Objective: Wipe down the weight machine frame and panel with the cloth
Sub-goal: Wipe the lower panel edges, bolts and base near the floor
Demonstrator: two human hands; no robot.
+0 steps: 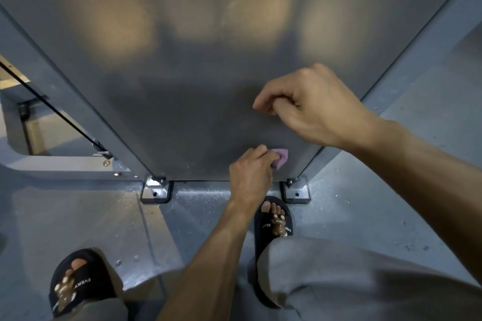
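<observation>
The left hand (251, 174) grips a purple cloth (281, 157) against the grey panel (182, 73) low near its right corner; the right hand (310, 107), fingers curled and holding nothing, rests above.

One view only, from the camera on my head, wide-angle, tipped steeply down and forward. I'm looking almost straight down the face of the grey panel (198, 73), which fills the upper half and sits very close, its lines bowing outward with the lens. The frame upright (78, 112) runs diagonally down the left. At the bottom of the panel are the bolted feet (156, 191) on the floor (365, 203), and nearer the lower edge, my own sandals (273, 224) and knees. Both hands reach in from below and right: left hand (251, 177) low on the panel, right hand (313, 107) higher, nearer the lens.
</observation>
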